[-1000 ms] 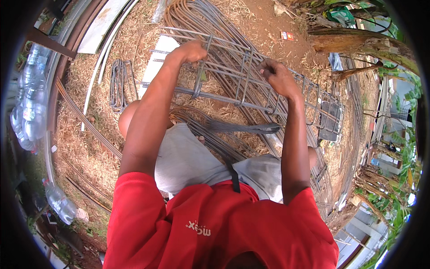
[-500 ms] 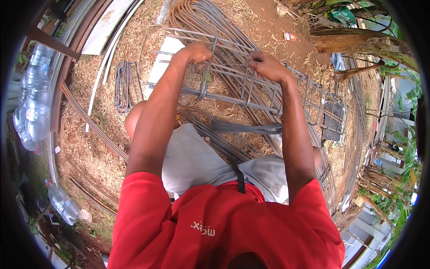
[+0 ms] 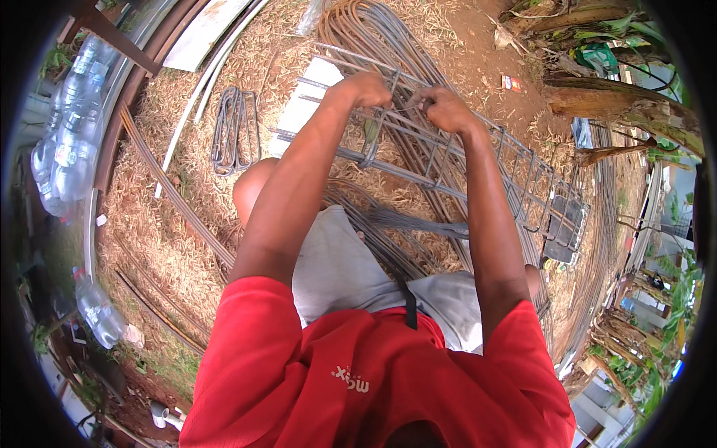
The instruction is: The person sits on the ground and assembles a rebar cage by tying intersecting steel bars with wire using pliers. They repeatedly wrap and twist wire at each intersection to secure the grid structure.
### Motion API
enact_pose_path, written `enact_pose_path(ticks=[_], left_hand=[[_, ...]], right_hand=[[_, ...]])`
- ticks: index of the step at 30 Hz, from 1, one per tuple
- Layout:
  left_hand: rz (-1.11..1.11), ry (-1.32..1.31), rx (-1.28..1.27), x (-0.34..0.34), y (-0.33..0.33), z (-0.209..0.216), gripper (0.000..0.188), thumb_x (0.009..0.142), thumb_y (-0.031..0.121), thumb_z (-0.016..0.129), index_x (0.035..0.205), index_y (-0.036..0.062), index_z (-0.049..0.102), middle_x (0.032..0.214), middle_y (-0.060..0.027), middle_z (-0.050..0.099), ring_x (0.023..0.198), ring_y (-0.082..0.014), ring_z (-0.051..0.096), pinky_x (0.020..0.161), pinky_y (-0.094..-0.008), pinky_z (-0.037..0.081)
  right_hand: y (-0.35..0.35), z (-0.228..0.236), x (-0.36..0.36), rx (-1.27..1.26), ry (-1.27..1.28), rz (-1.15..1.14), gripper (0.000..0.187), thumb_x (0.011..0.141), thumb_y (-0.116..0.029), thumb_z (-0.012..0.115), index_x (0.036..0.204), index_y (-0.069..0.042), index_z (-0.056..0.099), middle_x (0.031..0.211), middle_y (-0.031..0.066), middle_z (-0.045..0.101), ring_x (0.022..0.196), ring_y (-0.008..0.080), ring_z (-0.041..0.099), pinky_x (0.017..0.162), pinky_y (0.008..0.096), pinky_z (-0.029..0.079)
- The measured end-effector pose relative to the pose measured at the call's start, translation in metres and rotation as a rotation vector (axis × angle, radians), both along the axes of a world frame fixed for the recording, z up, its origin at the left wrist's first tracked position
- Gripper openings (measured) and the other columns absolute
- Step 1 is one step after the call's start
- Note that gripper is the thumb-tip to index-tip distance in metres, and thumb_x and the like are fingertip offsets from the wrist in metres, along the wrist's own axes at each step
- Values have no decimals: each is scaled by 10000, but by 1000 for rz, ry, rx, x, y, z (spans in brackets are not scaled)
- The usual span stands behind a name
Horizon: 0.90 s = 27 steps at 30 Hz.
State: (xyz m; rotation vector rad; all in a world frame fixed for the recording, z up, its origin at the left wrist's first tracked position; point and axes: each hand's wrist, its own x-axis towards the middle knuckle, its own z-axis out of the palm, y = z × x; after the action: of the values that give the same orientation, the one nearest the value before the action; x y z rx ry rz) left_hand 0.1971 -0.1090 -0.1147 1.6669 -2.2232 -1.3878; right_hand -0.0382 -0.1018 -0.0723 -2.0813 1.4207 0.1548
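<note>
A long rebar cage [image 3: 418, 178] of straight steel bars and square stirrups slants across the ground in front of my knees. My left hand [image 3: 367, 91] is closed at a stirrup near the cage's left end, its fingertips partly hidden behind the knuckles. Just to the right, my right hand [image 3: 446, 110] pinches what looks like a thin wire [image 3: 404, 106] above the upper bars. The wire runs towards my left hand, and its far end cannot be made out. A narrow green leaf [image 3: 371, 128] hangs by the bars below my left hand.
Bent rebar [image 3: 358, 22] lies bundled beyond and under the cage. Loose stirrups [image 3: 236, 131] rest on dry straw to the left, near a white board [image 3: 308, 89]. Plastic bottles [image 3: 78, 134] are heaped at far left. Banana trunks [image 3: 597, 97] stand at the right.
My right hand has come closer to my left hand, and thin wire now shows between them. The whole view has shifted, so the cage and ground appear further right.
</note>
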Motion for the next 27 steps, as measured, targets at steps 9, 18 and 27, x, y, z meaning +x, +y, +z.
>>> enact_pose_path(ticks=[9, 18, 27], left_hand=[[24, 14, 88, 0, -4, 5, 452, 868, 309, 755, 1136, -53, 787, 1249, -277, 742, 1178, -414, 707, 1024, -470, 542], [5, 10, 68, -2, -6, 1, 453, 877, 288, 738, 1155, -67, 784, 1264, -283, 738, 1184, -389, 711, 1021, -456, 544], [-55, 30, 59, -7, -13, -20, 375, 843, 205, 633, 1054, -71, 771, 1094, -247, 746, 970, -337, 704, 876, -486, 524]], right_hand=[[-1, -23, 9, -138, -18, -31, 324, 890, -73, 621, 1140, -160, 809, 1182, 162, 653, 1107, 331, 653, 985, 439, 516], [-2, -32, 16, -180, -46, -16, 249, 960, -141, 631, 1143, -138, 800, 1173, 185, 669, 1132, 380, 649, 1013, 470, 509], [20, -3, 38, -147, 47, -172, 331, 893, -192, 632, 1162, -112, 807, 1148, 252, 769, 1117, 426, 716, 999, 502, 539]])
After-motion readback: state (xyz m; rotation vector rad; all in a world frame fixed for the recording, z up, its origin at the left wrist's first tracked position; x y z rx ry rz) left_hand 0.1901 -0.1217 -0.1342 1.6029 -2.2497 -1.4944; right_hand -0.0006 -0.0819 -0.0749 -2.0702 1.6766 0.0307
